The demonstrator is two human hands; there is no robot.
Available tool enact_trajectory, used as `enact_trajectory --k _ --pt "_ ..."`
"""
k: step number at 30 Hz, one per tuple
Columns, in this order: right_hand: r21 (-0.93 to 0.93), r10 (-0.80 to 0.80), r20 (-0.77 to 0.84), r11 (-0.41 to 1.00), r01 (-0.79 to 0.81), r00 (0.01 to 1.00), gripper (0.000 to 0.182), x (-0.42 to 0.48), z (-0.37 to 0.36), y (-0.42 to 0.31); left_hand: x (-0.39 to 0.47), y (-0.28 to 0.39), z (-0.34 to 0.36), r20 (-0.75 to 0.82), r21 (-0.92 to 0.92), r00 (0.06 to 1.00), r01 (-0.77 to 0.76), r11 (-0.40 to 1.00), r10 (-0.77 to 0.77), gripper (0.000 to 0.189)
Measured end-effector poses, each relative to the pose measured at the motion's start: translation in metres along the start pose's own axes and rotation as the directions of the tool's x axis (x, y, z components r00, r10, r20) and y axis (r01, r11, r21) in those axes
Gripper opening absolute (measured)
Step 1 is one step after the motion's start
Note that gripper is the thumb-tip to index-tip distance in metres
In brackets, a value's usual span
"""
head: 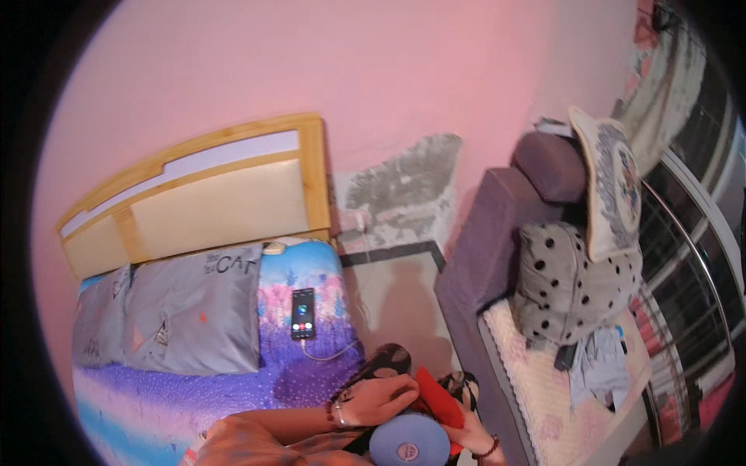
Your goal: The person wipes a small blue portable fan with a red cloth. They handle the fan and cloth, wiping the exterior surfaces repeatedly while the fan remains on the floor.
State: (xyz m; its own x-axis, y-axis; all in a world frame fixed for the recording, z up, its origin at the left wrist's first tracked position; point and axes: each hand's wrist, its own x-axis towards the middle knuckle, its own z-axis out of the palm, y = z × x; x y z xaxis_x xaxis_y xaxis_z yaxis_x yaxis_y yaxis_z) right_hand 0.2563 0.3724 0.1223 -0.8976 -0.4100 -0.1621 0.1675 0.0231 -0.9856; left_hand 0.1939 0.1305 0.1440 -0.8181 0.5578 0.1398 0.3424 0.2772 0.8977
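At the bottom centre, my left hand [376, 401] is held out over my lap, its fingers close together and wearing a bracelet at the wrist. Whether it pinches anything is hard to see. My right hand [475, 438], with a beaded bracelet, grips a flat red object [438, 397] that slants up towards the fingers of my left hand. Its exact kind is unclear. Below and between both hands is a round lavender-blue object [391, 434], like a lid, with a small emblem on it. What supports it is hidden.
A bed [175, 402] to the left holds grey pillows [192, 314] and a lit phone [302, 314] on a charging cable [332, 355]. To the right stands a purple sofa [484, 244] with a dotted cushion [565, 285], an embroidered cushion [612, 192] and a grey cloth [600, 367].
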Motion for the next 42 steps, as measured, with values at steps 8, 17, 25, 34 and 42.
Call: enact_trajectory --k 8,17,25,34,42 --pt "-0.044 -0.099 0.032 0.994 0.1 0.995 0.069 0.0 -0.006 0.009 0.021 -0.073 0.01 0.151 -0.061 0.983 -0.095 0.994 0.104 0.038" --pt "-0.187 0.015 -0.025 0.982 -0.019 1.0 0.062 -0.004 -0.012 -0.006 0.029 -0.007 -0.052 0.011 0.306 1.0 0.016 0.952 -0.02 0.021" --pt "0.046 0.028 -0.002 0.999 -0.028 1.0 0.056 -0.006 -0.005 0.011 -0.017 -0.034 -0.056 0.614 -0.258 0.698 0.619 0.742 -0.368 0.038" --pt "-0.035 -0.058 -0.071 0.998 0.055 0.996 0.055 -0.011 0.001 -0.013 -0.045 -0.027 -0.014 0.594 -0.68 0.781 0.615 0.4 -0.19 0.093" --pt "-0.291 -0.212 -0.251 0.947 0.135 0.945 0.055 -0.017 0.013 -0.007 -0.01 -0.007 0.005 0.697 -0.536 0.707 0.625 0.568 -0.119 0.098"
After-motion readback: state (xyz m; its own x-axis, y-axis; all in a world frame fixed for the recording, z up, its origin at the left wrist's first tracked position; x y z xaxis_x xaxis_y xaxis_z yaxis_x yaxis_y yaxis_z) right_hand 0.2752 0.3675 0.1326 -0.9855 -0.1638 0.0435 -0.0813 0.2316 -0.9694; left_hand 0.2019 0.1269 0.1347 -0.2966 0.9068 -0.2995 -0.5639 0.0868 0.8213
